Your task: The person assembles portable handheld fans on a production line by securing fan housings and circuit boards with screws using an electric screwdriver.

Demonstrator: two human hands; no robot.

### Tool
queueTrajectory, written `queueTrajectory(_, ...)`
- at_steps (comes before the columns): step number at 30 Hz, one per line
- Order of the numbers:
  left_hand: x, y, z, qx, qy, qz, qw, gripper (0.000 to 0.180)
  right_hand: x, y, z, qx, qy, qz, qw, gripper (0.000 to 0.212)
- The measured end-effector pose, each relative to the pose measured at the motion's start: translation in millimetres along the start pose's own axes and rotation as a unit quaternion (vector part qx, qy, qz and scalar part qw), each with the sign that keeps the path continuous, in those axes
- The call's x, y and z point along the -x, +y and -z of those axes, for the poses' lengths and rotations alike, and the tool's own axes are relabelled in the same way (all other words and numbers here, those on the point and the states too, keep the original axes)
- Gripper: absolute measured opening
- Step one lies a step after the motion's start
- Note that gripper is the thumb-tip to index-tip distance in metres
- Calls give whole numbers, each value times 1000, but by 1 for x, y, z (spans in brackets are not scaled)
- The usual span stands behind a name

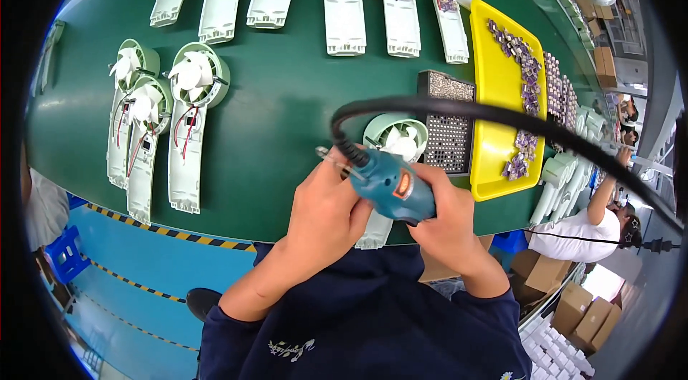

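Note:
My right hand (451, 219) is wrapped around a teal electric screwdriver (393, 185), whose black cord arcs away to the right. Beside it, my left hand (321, 214) is closed, fingers curled against the tool's left side. What those fingers grip is hidden behind the screwdriver. Underneath lies a pale green handheld fan half (401, 138) with white blades, its handle shell (374, 235) pointing toward me at the table edge. The screwdriver's tip is out of sight. Close by on the right stands a black tray of small metal screws (448, 140).
A yellow tray (487, 183) holds purple circuit boards (529, 86). Open fan halves with boards (344, 14) line the far side of the green table (265, 115); three more (190, 129) lie left. Assembled-looking fan bodies (562, 179) sit right. A person (584, 233) works nearby.

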State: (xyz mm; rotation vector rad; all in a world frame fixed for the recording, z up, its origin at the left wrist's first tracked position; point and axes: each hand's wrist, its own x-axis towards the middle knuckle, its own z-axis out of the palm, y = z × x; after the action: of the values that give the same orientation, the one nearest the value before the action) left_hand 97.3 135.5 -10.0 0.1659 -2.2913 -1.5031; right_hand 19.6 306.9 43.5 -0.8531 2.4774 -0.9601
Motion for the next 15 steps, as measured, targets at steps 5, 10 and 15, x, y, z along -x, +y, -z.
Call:
queueTrajectory(5,-3,-3,9,-12,-84,13,996,26,1,2,1,81,-7,72,994,58)
queueTrajectory(10,-7,-4,9,-4,-61,-27,998,24,-3,10,0,73,8,94,993,54)
queueTrajectory(15,-9,0,7,14,-83,15,996,24,-4,2,-2,41,10,47,998,53)
